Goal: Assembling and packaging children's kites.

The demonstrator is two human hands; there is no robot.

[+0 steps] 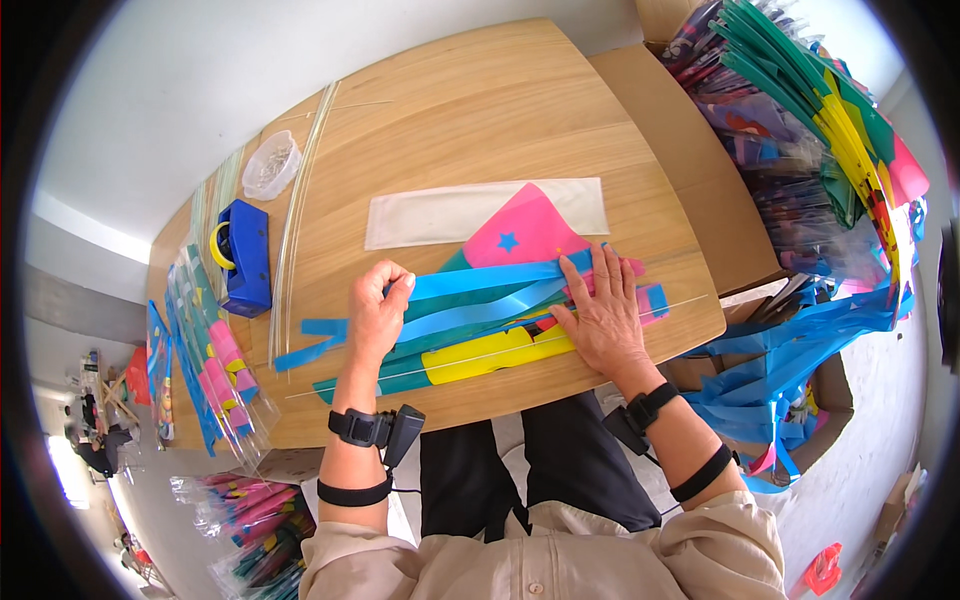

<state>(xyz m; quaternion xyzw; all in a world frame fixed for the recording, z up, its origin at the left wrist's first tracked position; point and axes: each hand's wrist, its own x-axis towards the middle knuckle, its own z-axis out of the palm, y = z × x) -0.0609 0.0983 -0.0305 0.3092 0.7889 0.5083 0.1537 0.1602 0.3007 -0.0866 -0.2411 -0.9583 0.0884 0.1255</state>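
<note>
My left hand (377,315) is closed in a pinch on long blue ribbons (480,280), whose loose ends stick out past its left side. The ribbons run rightward to my right hand (605,322), which lies flat with fingers spread, pressing them onto a folded kite-like sheet. That sheet has a pink corner with a blue star (525,228), a yellow part (470,358) and teal parts. A thin pale rod (680,301) lies along its near edge. Just behind is a flat white sleeve (415,217), partly covered by the pink corner.
On the wooden table (480,110) at left stand a blue tape dispenser (250,262) and a clear plastic tub (272,165). Thin rods (308,175) and wrapped colourful bundles (215,365) lie nearby. To the right are a cardboard box (690,170) and heaped blue strips (760,360).
</note>
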